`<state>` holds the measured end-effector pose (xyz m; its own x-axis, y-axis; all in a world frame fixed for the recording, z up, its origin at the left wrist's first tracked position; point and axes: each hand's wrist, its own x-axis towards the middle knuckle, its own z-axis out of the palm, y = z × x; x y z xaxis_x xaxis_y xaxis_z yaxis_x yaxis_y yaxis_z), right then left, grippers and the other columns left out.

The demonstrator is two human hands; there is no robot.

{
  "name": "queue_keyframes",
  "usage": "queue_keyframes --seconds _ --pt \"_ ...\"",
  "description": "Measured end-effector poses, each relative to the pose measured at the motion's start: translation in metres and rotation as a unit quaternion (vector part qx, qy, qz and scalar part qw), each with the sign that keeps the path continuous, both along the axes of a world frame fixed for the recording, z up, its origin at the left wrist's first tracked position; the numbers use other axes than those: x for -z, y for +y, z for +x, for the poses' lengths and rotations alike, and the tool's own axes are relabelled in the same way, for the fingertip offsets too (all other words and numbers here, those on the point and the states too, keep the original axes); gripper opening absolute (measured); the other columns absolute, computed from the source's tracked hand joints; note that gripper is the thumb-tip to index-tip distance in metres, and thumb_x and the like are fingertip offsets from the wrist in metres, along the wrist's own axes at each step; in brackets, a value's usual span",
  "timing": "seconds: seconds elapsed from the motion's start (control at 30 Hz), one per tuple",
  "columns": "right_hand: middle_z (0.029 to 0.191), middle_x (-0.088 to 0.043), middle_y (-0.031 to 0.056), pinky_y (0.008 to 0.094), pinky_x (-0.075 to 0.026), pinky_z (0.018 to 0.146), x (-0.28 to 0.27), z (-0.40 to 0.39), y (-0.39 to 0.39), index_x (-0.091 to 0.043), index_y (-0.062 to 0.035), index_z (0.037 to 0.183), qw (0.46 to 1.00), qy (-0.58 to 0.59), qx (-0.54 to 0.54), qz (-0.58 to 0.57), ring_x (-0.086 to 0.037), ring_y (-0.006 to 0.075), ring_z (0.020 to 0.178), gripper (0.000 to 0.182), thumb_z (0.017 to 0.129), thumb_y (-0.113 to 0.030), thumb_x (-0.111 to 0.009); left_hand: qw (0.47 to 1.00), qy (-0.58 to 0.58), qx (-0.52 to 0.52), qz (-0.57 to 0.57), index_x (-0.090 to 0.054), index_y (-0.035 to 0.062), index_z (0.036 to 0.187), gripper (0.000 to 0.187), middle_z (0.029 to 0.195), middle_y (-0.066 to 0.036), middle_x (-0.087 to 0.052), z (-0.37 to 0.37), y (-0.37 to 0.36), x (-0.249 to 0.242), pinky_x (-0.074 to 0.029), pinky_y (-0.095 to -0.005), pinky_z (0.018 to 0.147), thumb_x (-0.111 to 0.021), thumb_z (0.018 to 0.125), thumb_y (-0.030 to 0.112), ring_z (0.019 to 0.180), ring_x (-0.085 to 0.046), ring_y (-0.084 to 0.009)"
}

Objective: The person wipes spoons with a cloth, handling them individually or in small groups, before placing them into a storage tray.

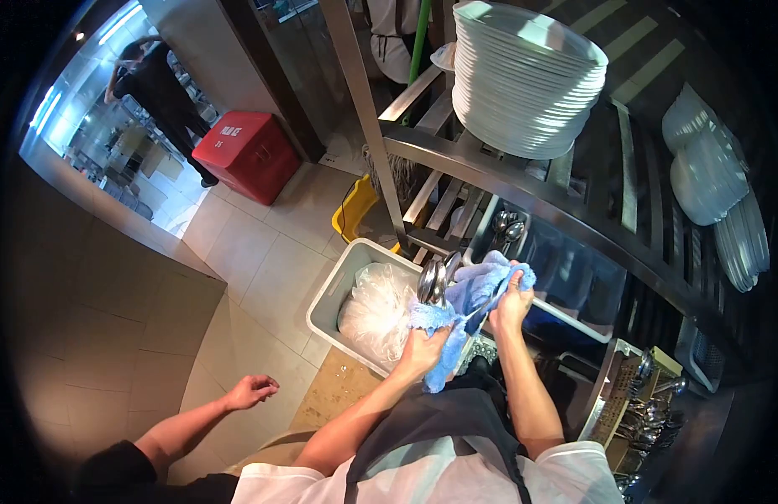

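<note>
My left hand [421, 351] is closed around a bunch of spoons [435, 281], with part of a light blue cloth [477, 284] wrapped about their handles. The spoon bowls point up and away from me. My right hand [512, 307] grips the other part of the same cloth, bunched up beside the spoons. Just beyond my left hand stands a grey plastic tub [326, 307] holding a clear plastic bag [376, 311]. To the right, a grey bin [586, 323] sits on the rack, with several spoons [508, 227] in a tray at its far end.
A metal rack [523, 181] carries a tall stack of white plates [528, 84]. Cutlery [649, 416] fills a holder at lower right. A co-worker's hand [250, 392] reaches in from the left. Beyond are a yellow bucket [353, 206], a red box [250, 155] and a standing person [158, 97].
</note>
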<state>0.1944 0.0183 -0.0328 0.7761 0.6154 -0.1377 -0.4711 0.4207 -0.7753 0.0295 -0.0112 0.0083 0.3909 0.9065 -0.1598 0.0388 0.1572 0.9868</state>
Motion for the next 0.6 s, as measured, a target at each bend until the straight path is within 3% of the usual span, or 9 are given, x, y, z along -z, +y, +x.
queue_keyframes --seconds 0.07,0.17,0.23,0.3,0.43,0.47,0.5,0.57,0.6 --pt "0.093 -0.056 0.0072 0.0331 -0.046 0.072 0.000 -0.014 0.000 -0.052 -0.0015 0.095 0.991 0.130 -0.016 -0.001 -0.056 0.0179 0.079 0.022 0.086 -0.020 -0.045 0.999 -0.013 -0.016 0.028 -0.055 0.0027 0.079 0.007 0.066 0.002 -0.048 0.003 -0.001 0.006 -0.037 -0.0244 0.054 -0.051 0.080 0.008 0.061 -0.043 -0.0064" --pt "0.091 -0.057 0.0059 0.0320 -0.046 0.070 -0.003 -0.039 -0.009 -0.053 -0.0035 0.095 0.975 0.193 -0.085 -0.070 -0.056 0.0169 0.080 0.023 0.087 -0.022 -0.044 0.996 0.015 -0.042 0.077 -0.054 0.0020 0.079 0.006 0.067 0.002 -0.048 0.006 -0.002 0.016 -0.037 -0.0245 0.054 -0.051 0.080 0.008 0.061 -0.043 -0.0068" --pt "0.089 -0.058 0.0053 0.0289 -0.044 0.070 -0.002 -0.057 -0.019 -0.054 -0.0036 0.095 0.980 0.093 -0.122 -0.128 -0.055 0.0146 0.077 0.021 0.087 -0.021 -0.045 0.998 0.001 -0.046 0.031 -0.054 0.0005 0.083 0.008 0.071 0.001 -0.050 0.005 -0.002 0.018 -0.038 -0.0252 0.058 -0.049 0.080 0.006 0.065 -0.044 -0.0082" --pt "0.091 -0.057 0.0039 0.0276 -0.042 0.069 0.001 -0.072 -0.029 -0.054 -0.0036 0.101 0.972 0.151 -0.161 -0.085 -0.052 0.0126 0.076 0.022 0.087 -0.019 -0.045 0.993 -0.028 -0.107 0.030 -0.053 -0.0009 0.089 0.012 0.077 -0.001 -0.052 0.006 -0.003 0.028 -0.040 -0.0250 0.062 -0.047 0.080 0.005 0.068 -0.047 -0.0096" --pt "0.091 -0.057 0.0034 0.0269 -0.042 0.071 0.004 -0.095 -0.051 -0.054 -0.0038 0.100 0.963 0.092 -0.226 -0.113 -0.051 0.0120 0.080 0.020 0.086 -0.017 -0.047 0.989 0.009 -0.143 -0.046 -0.053 -0.0013 0.093 0.016 0.082 -0.003 -0.054 0.002 -0.008 0.046 -0.041 -0.0246 0.064 -0.044 0.080 0.004 0.072 -0.049 -0.0096" --pt "0.091 -0.057 0.0027 0.0259 -0.041 0.072 0.003 -0.096 -0.052 -0.054 -0.0031 0.099 0.960 0.095 -0.235 -0.119 -0.051 0.0119 0.080 0.020 0.086 -0.017 -0.046 0.986 0.007 -0.164 -0.009 -0.055 -0.0032 0.083 0.016 0.071 -0.006 -0.055 0.003 -0.009 0.051 -0.041 -0.0294 0.059 -0.047 0.079 0.010 0.063 -0.048 -0.0128" --pt "0.088 -0.057 0.0034 0.0259 -0.041 0.068 0.002 -0.094 -0.056 -0.055 -0.0025 0.095 0.957 0.089 -0.242 -0.134 -0.050 0.0117 0.078 0.019 0.086 -0.018 -0.048 0.987 0.004 -0.158 -0.014 -0.055 -0.0032 0.083 0.016 0.071 -0.006 -0.055 0.001 -0.012 0.056 -0.041 -0.0294 0.059 -0.047 0.079 0.010 0.063 -0.048 -0.0128" --pt "0.082 -0.058 0.0042 0.0266 -0.041 0.063 -0.007 -0.079 -0.059 -0.056 -0.0022 0.090 0.912 -0.068 -0.265 -0.306 -0.050 0.0112 0.072 0.018 0.085 -0.018 -0.049 0.990 0.043 -0.129 -0.037 -0.055 -0.0035 0.081 0.018 0.067 -0.006 -0.054 0.000 -0.016 0.063 -0.040 -0.0300 0.057 -0.046 0.079 0.012 0.061 -0.047 -0.0125" --pt "0.076 -0.058 0.0045 0.0278 -0.041 0.059 0.003 -0.069 -0.057 -0.057 -0.0021 0.084 0.909 -0.077 -0.280 -0.300 -0.049 0.0109 0.066 0.018 0.084 -0.019 -0.051 0.987 0.053 -0.146 -0.029 -0.054 -0.0035 0.076 0.019 0.062 -0.005 -0.052 0.005 -0.018 0.056 -0.038 -0.0303 0.055 -0.047 0.080 0.014 0.059 -0.045 -0.0120"
